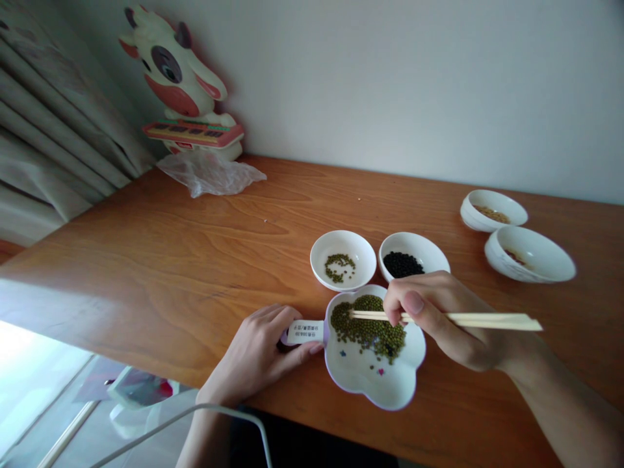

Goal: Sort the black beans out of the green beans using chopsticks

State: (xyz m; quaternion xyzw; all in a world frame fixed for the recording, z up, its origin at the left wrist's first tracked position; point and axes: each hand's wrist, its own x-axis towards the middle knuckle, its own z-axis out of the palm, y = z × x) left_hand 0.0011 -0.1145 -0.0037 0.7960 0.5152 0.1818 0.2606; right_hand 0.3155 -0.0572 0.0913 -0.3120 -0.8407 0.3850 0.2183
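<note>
My right hand (pixel 446 322) is closed on a pair of wooden chopsticks (pixel 492 320), whose tips rest over a heap of green beans (pixel 368 328) in a white flower-shaped dish (pixel 390 383). My left hand (pixel 258 354) grips the dish's labelled handle (pixel 305 331) between thumb and fingers. Just behind the dish stand two small white bowls: one with a few green beans (pixel 342 260), the other with black beans (pixel 413 257).
Two more white bowls (pixel 493 210) (pixel 530 255) with brownish contents stand at the far right of the wooden table (pixel 195 260). A cow-shaped toy (pixel 182 84) and a crumpled plastic bag (pixel 209 172) sit at the back left by the curtain. A white cable (pixel 195 413) hangs below the table's near edge.
</note>
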